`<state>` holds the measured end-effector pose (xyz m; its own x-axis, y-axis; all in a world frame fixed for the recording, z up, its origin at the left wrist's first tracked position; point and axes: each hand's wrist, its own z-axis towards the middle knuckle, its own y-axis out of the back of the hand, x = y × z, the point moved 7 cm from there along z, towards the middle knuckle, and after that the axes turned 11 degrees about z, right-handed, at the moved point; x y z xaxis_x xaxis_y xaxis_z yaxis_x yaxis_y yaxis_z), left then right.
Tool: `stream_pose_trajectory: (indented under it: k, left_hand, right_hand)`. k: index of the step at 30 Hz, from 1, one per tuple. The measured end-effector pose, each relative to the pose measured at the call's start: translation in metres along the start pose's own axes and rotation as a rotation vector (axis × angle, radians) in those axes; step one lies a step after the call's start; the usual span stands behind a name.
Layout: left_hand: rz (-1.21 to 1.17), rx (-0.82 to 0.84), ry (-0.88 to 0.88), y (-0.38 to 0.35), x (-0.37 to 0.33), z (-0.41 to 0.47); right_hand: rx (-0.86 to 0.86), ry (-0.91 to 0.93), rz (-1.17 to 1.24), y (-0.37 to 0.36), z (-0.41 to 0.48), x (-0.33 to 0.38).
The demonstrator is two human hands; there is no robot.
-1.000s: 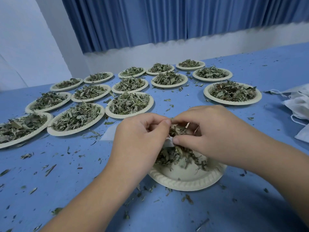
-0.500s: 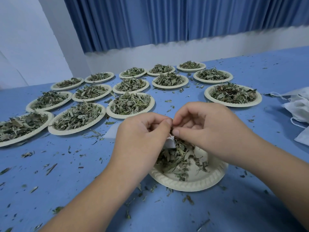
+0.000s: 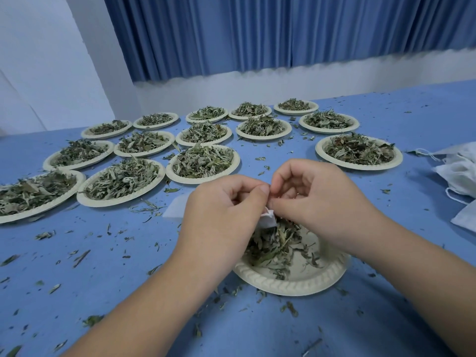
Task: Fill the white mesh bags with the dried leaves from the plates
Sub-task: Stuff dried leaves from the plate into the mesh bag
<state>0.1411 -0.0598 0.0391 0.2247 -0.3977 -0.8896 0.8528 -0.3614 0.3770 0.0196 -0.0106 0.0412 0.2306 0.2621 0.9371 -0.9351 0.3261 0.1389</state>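
The white mesh bag (image 3: 268, 219) hangs just above the near plate (image 3: 296, 284), pinched at its mouth between the left hand (image 3: 226, 215) and right hand (image 3: 316, 199). Holding the mouth open directly over that plate would likely let stray dried leaves (image 3: 273, 247) fall back onto it, not onto the table (image 3: 103, 274).

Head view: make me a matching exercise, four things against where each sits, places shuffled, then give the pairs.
Things:
1. small white mesh bag
2. pile of spare white mesh bags
3. nearest cream paper plate of dried leaves
4. blue pleated curtain

Places:
A. far right table edge
B. under both hands
C. back wall
D. pinched between left hand and right hand

Pairs: 1-D, 2-A, 3-B, 4-C
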Motion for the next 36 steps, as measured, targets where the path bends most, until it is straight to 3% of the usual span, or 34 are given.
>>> stream_pose_trajectory:
  k: [8,14,20,23,29,32,36]
  left_hand:
    - [-0.027,-0.027,-0.013,0.007,0.004,0.004]
    - [-0.040,-0.070,-0.009,0.013,0.010,0.009]
    - [-0.131,-0.074,0.014,0.015,0.009,0.009]
    - [-0.164,-0.056,0.014,0.012,0.006,0.006]
    - [-0.029,-0.055,-0.061,0.008,-0.001,0.004]
    - [-0.045,-0.065,-0.068,0.009,-0.001,0.004]
    - [-0.117,-0.055,-0.036,0.011,-0.001,0.003]
  right_hand:
    - [-0.076,-0.029,-0.132,0.026,-0.001,0.006]
    - [0.204,-0.261,-0.455,0.008,-0.010,-0.012]
    - [0.006,-0.133,-0.242,0.013,-0.006,-0.004]
    - [-0.009,-0.035,-0.125,0.012,-0.006,0.005]
    - [-0.116,0.162,-0.210,0.006,-0.006,0.012]
    - [-0.103,0.225,-0.276,0.003,-0.005,0.014]
    - [0.036,0.140,-0.171,0.004,-0.005,0.011]
